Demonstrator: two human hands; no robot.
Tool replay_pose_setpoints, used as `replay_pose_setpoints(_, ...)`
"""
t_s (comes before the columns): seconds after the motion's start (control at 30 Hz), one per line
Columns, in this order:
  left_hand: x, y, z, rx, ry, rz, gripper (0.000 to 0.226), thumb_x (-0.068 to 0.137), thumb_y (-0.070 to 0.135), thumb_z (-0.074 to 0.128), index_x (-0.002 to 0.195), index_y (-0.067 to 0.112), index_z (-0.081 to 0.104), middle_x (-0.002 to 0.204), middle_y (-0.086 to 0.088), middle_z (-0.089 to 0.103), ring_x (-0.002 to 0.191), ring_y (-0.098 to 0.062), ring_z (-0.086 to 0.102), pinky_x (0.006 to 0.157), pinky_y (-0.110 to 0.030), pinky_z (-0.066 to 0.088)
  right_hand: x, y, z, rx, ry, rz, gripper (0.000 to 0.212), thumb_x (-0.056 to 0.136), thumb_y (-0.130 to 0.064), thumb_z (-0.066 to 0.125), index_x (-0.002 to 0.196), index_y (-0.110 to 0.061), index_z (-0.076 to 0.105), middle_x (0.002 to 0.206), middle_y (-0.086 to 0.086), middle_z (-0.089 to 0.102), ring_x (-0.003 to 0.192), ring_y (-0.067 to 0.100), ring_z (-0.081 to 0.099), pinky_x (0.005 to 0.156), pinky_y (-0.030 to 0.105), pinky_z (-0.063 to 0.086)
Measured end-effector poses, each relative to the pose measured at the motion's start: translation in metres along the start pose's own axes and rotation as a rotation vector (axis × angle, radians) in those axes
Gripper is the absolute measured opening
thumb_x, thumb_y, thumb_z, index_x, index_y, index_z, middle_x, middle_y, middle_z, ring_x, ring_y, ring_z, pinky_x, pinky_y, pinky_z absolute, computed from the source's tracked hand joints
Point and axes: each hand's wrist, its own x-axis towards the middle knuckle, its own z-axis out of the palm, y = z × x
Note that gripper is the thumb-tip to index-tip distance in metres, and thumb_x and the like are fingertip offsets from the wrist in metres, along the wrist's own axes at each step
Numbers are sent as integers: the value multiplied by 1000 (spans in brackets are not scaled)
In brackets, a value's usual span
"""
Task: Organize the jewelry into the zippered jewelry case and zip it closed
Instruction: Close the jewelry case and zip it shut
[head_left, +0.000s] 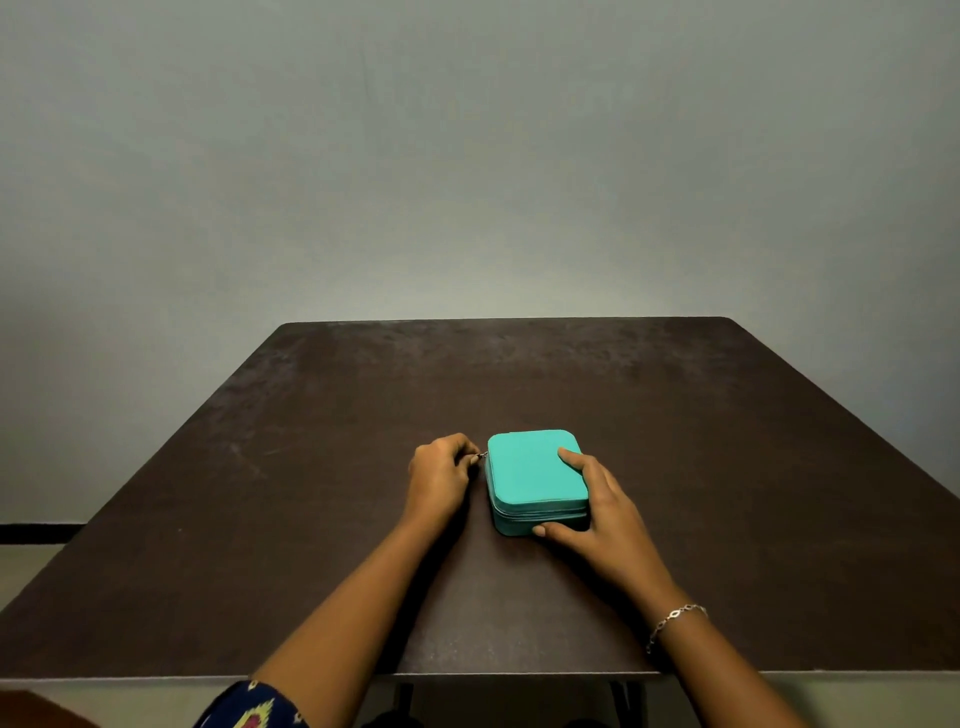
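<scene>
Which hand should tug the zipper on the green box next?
Left, probably. The left hand pinches the zipper pull at the teal case's far left corner, while the right hand holds the case steady, finger on the lid, thumb on the near side.

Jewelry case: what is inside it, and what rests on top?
The jewelry case is closed, so its contents are hidden. The right hand holds it, fingers on the lid; the left hand pinches the zipper pull.

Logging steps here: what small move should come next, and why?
Probably draw the zipper pull on round the far-left corner: the left hand pinches it, the right hand steadies the case, lid down; the zip's far stretch is hidden.
</scene>
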Motion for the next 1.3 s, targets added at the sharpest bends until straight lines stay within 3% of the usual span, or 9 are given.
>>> replay_pose_setpoints(0.23, -35, -2, -12, -4, -38, 23, 11, 86, 6, 57, 79, 9, 64, 82, -4, 69, 78, -19, 61, 67, -27, 42, 0, 0, 1, 10, 5, 7, 77, 70, -28, 77, 134, -28, 34, 141, -3, 36, 126, 14, 37, 93, 20, 34)
replay_pose_setpoints(0.63, -83, 10, -15, -59, -107, 149, 7, 87, 10, 58, 88, 9, 65, 86, -2, 68, 76, -9, 58, 59, -9, 37, -2, -2, 1, 5, -4, 27, 77, 71, -27, 76, 135, -28, 33, 143, -2, 35, 127, 15, 37, 94, 21, 34)
replay_pose_setpoints(0.73, -87, 15, -8, -25, -96, 187, 8, 86, 15, 61, 89, 12, 67, 89, 0, 69, 79, -10, 59, 63, -13, 37, -3, -4, 0, 17, 1, 30, 76, 72, -25, 76, 135, -27, 33, 143, -2, 34, 127, 15, 37, 96, 24, 35)
replay_pose_setpoints(0.87, -82, 15, -4, -134, 45, 158, 22, 82, 32, 66, 68, 16, 61, 72, 2, 58, 65, -8, 54, 56, -20, 38, -3, -3, -4, 70, -81, 40, 87, 71, -24, 77, 141, -29, 25, 148, -2, 27, 133, 14, 29, 102, 24, 30)
replay_pose_setpoints(0.93, -69, 13, -4, -256, 169, 127, 20, 87, 30, 60, 71, 20, 54, 75, 5, 53, 68, -5, 53, 60, -20, 37, -6, -5, -9, 165, -79, 73, 96, 70, -19, 78, 143, -29, 18, 149, -4, 21, 132, 7, 23, 105, 24, 25)
replay_pose_setpoints(1.03, -47, 14, 0, -358, 107, 118, 32, 87, 41, 50, 105, 15, 58, 105, 3, 53, 96, -9, 53, 82, -16, 38, -26, -17, -8, 198, 261, 135, 73, 74, -10, 74, 134, -25, 37, 140, -2, 37, 128, 14, 35, 100, 29, 36)
replay_pose_setpoints(1.1, -37, 18, 3, -369, -56, 98, 46, 90, 38, 50, 130, 15, 46, 130, 1, 43, 117, -7, 42, 95, -13, 30, -40, -26, -1, 156, 444, 100, 43, 76, -8, 71, 110, -25, 53, 115, -3, 52, 112, 17, 50, 84, 25, 41)
replay_pose_setpoints(1.2, -32, 16, 9, -320, -228, 103, 69, 81, 54, 46, 141, 24, 30, 147, 0, 28, 135, -12, 29, 112, -32, 26, -49, -32, 15, 28, 312, 107, 14, 79, -18, 68, 82, -28, 60, 88, -9, 57, 89, 13, 56, 68, 20, 41)
replay_pose_setpoints(1.3, -32, 12, 13, -259, -284, 101, 83, 66, 72, 41, 139, 34, 31, 146, 7, 31, 131, -15, 34, 109, -41, 31, -47, -40, 23, -174, 174, 167, 12, 85, -34, 61, 92, -26, 64, 90, -8, 60, 87, 9, 52, 64, 15, 34)
